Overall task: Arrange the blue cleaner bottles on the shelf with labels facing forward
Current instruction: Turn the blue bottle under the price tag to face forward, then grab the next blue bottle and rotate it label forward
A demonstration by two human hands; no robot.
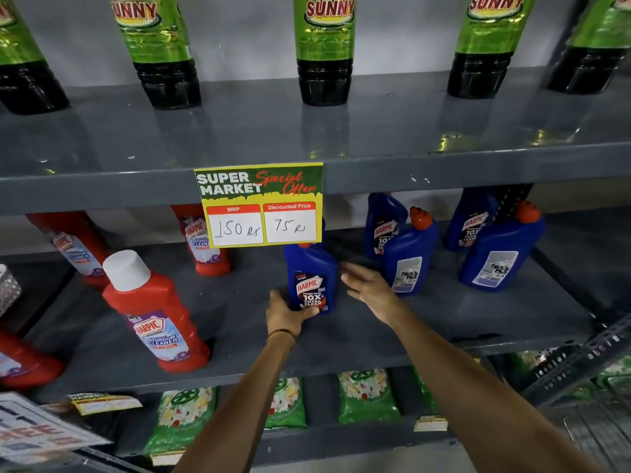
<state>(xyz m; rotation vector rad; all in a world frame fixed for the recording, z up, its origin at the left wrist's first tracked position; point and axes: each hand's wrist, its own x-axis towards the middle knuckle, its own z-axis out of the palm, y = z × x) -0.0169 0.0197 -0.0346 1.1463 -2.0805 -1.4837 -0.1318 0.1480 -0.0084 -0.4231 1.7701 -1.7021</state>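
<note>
two bare forearms are reaching up from the near edge toward the middle shelf (pixel 341 339). left hand (pixel 285 314) is gripping the base of a blue cleaner bottle (pixel 311 283), thumb and fingers clamped on its lower corner, label facing forward. right hand (pixel 367 285) is hovering just right of that bottle with fingers spread apart, holding nothing, and i cannot tell whether it is touching the bottle's side.

that bottle is standing upright near the shelf's middle, partly tucked behind a hanging price card (pixel 261 206). further right, two blue bottles (pixel 409 257) and (pixel 500 254) are showing their white back labels, each standing in front of a forward-facing one behind it, so they are probably needing a turn.

judging by the shape, these are rigid plastic bottles, likely full and fairly heavy, with smooth sides that could be slipping in a loose grip. taking hold around the flat body just below the shoulder looks safest; the angled red cap (pixel 420 216) is making a poor handle. red cleaner bottles (pixel 160 322) are standing well apart at left.
</note>
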